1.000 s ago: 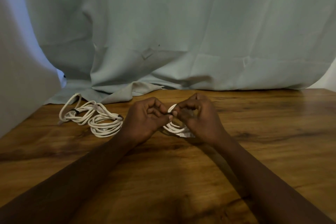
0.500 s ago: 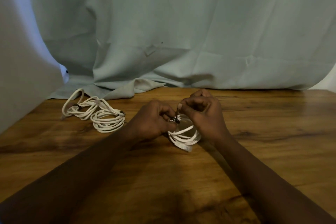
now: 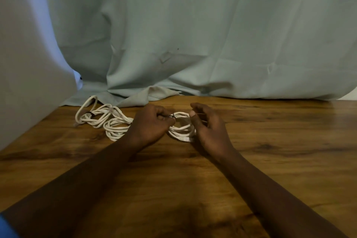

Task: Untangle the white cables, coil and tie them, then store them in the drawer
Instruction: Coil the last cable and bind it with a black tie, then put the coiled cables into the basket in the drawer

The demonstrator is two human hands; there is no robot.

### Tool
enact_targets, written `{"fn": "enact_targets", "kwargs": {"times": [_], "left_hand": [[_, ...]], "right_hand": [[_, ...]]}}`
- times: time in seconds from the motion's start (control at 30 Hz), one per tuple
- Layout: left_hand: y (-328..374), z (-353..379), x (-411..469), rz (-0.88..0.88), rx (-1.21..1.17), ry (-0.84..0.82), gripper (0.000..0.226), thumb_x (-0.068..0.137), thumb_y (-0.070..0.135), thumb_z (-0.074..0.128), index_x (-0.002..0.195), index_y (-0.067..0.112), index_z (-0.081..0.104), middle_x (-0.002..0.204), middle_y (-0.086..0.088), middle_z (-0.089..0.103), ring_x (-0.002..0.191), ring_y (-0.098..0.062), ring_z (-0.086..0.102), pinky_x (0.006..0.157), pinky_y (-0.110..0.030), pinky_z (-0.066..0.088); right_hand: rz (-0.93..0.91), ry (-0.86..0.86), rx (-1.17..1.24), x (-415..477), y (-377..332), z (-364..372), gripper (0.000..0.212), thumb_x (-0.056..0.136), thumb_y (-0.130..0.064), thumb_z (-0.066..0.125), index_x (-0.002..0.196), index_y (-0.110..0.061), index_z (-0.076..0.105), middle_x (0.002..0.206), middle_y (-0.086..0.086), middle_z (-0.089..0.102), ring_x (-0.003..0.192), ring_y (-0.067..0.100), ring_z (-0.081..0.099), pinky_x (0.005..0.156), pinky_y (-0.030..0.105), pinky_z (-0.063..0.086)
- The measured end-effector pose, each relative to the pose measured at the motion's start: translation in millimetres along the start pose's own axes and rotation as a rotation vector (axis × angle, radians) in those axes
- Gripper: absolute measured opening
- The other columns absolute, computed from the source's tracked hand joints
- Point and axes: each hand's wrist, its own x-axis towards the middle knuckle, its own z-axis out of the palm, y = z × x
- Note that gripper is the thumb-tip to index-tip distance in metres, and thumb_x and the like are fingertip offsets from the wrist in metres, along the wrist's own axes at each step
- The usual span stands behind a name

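A small coil of white cable (image 3: 182, 128) lies on the wooden table (image 3: 280, 141) between my hands. My left hand (image 3: 149, 126) pinches a dark tie at the coil's top left edge. My right hand (image 3: 207, 124) sits against the coil's right side with its fingers curled; a thin strand runs across its fingertips, and I cannot tell whether it grips the cable. Two more white cable bundles (image 3: 104, 120), each with a dark tie round it, lie to the left of my left hand. No drawer is in view.
A pale green cloth (image 3: 193, 35) hangs behind the table and spills onto its back edge. A pale wall or panel (image 3: 29, 63) borders the table on the left. Bare wood stretches in front of and to the right of my hands.
My hands have drawn apart over the coil. The right hand has shifted right, off the tie, and the coil has settled flat on the table between them.
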Motion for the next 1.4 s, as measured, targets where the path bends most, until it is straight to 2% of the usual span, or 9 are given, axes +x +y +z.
{"fn": "enact_targets", "kwargs": {"times": [0.1,0.2,0.33,0.47,0.83,1.0,1.23,1.3,1.4], "left_hand": [[-2.2,-9.0,1.9,-0.072,0.012,0.000,0.015,0.092,0.036,0.074,0.088,0.023,0.081,0.067,0.007,0.074,0.056,0.000,0.063,0.058,-0.021,0.044],[2.8,-13.7,-2.1,-0.149,0.042,-0.042,0.037,0.099,0.047,0.062,0.080,0.019,0.076,0.058,-0.007,0.071,0.043,-0.011,0.059,0.047,-0.022,0.042],[8.5,-12.4,-7.5,-0.032,0.330,0.052,0.048,0.099,0.056,0.053,0.084,0.017,0.077,0.073,-0.002,0.074,0.072,-0.017,0.069,0.063,-0.032,0.050],[19.5,-9.8,-23.6,0.092,0.449,0.211,0.050,0.098,0.058,0.052,0.122,0.018,0.072,0.115,-0.005,0.073,0.105,-0.022,0.067,0.086,-0.038,0.054],[48.6,6.3,-103.7,0.482,0.362,0.103,0.037,0.094,0.047,0.063,0.124,0.026,0.066,0.129,0.001,0.057,0.121,-0.020,0.051,0.097,-0.042,0.048],[38.7,-18.5,-100.2,0.328,0.460,0.158,0.052,0.087,0.049,0.067,0.134,0.031,0.056,0.148,-0.003,0.042,0.138,-0.028,0.040,0.108,-0.049,0.040],[-0.4,-66.3,-58.9,0.085,0.807,-0.097,0.092,0.080,0.059,0.066,0.158,0.034,0.025,0.171,-0.008,0.007,0.157,-0.034,0.007,0.122,-0.062,0.018],[-10.5,-75.1,-51.6,0.068,0.877,-0.182,0.093,0.081,0.060,0.064,0.160,0.034,0.021,0.171,-0.008,0.009,0.158,-0.033,0.007,0.122,-0.061,0.015],[-18.0,-82.7,-51.0,0.109,0.971,-0.214,0.077,0.085,0.055,0.059,0.154,0.031,0.036,0.162,-0.008,0.036,0.152,-0.031,0.025,0.117,-0.056,0.027]], "right_hand": [[0.038,0.013,-0.053,2.0,-1.1,-0.4,0.037,0.105,-0.037,0.053,0.140,-0.027,0.057,0.136,-0.006,0.058,0.110,0.001,0.055,0.083,0.016,0.046],[0.044,0.017,-0.090,1.9,-1.0,-0.4,0.034,0.106,-0.036,0.050,0.137,-0.024,0.059,0.130,-0.004,0.060,0.103,0.001,0.056,0.076,0.014,0.043],[0.013,0.039,-0.164,2.0,2.2,0.1,0.029,0.105,-0.037,0.051,0.128,-0.022,0.064,0.125,0.002,0.063,0.107,0.012,0.059,0.087,0.029,0.050],[-0.059,0.063,-0.284,-8.2,-1.2,-1.3,0.031,0.104,-0.039,0.053,0.128,-0.021,0.062,0.126,0.003,0.059,0.107,0.015,0.061,0.093,0.040,0.054],[-0.069,0.070,-0.419,-94.9,-23.5,-49.1,0.026,0.096,-0.030,0.060,0.121,-0.025,0.062,0.126,-0.002,0.051,0.106,0.017,0.060,0.088,0.044,0.056],[-0.037,-0.047,-0.572,-107.1,-32.3,-43.4,0.044,0.095,-0.039,0.063,0.136,-0.028,0.054,0.134,0.001,0.045,0.102,0.021,0.065,0.084,0.045,0.058],[0.041,-0.073,-0.789,-72.2,-45.3,15.0,0.080,0.089,-0.058,0.062,0.155,-0.049,0.018,0.164,0.006,0.021,0.141,0.033,0.039,0.102,0.051,0.049],[0.017,-0.107,-0.906,-63.6,-44.5,26.6,0.079,0.091,-0.057,0.057,0.157,-0.048,0.014,0.169,0.003,0.014,0.145,0.034,0.033,0.103,0.053,0.045],[-0.004,-0.098,-0.950,-55.7,-39.3,31.0,0.065,0.094,-0.055,0.055,0.153,-0.039,0.031,0.161,-0.001,0.030,0.137,0.032,0.039,0.097,0.050,0.048]]}}
